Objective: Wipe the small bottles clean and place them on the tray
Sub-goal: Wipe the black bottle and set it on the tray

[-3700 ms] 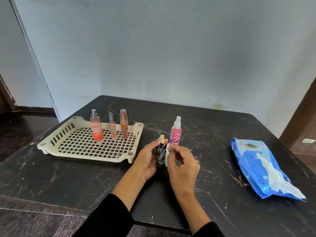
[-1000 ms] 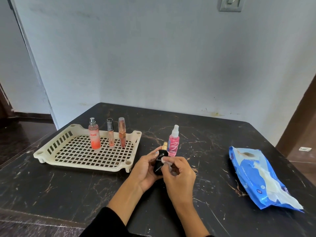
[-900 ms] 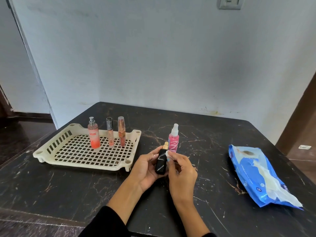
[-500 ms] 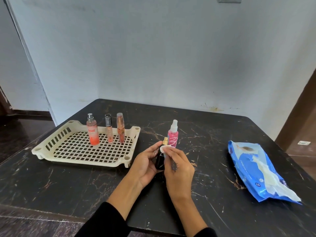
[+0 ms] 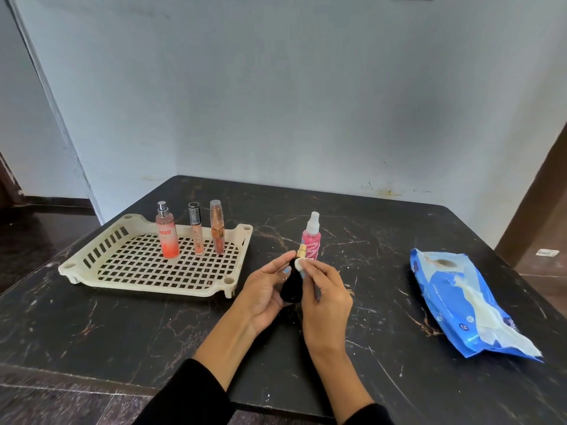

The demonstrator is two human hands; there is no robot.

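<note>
Head view: we see our left hand (image 5: 264, 294) curled around a small black bottle (image 5: 291, 287) with a gold cap, held upright above the dark marble table (image 5: 122, 326), near its front edge. Our right hand (image 5: 325, 297) pinches a small white wipe (image 5: 299, 264) against the bottle's neck, just under the cap. Just behind the hands a pink spray bottle (image 5: 311, 240) with a white nozzle stands on the table, to the right of the cream slotted tray (image 5: 147, 280). Along the tray's far side three bottles stand upright in a row: an orange spray bottle (image 5: 167, 234), a slim tube with a black cap (image 5: 196, 230) and a copper-toned tube (image 5: 217, 230). Well off to the right lies a blue wipes packet (image 5: 460, 302), a white sheet trailing from it.
</note>
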